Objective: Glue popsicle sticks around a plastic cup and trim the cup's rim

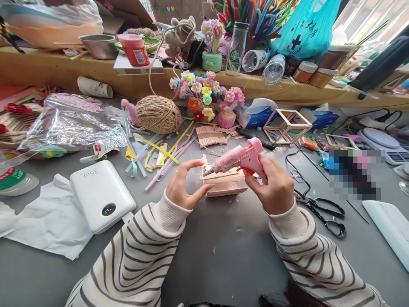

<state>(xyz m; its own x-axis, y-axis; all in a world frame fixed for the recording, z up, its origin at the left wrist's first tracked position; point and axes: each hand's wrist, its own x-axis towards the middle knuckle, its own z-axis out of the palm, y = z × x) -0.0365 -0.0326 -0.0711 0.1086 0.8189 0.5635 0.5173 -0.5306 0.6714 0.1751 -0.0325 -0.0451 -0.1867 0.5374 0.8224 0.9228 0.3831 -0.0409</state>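
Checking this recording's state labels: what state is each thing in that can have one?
Pink glue gun: held, nozzle pointing left
Right hand: closed around the gun's handle
Left hand: index finger and thumb parted; contact with wooden piece unclear
Scissors: lying flat, handles apart
White power bank: lying flat, display lit
Glass bottle: upright, capped
Clear cup: on its side

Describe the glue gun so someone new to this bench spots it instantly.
On the grey table, follow the striped sleeves forward. The right hand grips the glue gun, its nozzle towards the left hand, a pale wooden piece showing behind it. Its pink, pistol-shaped body stands out from that wood and the black scissors to the right.
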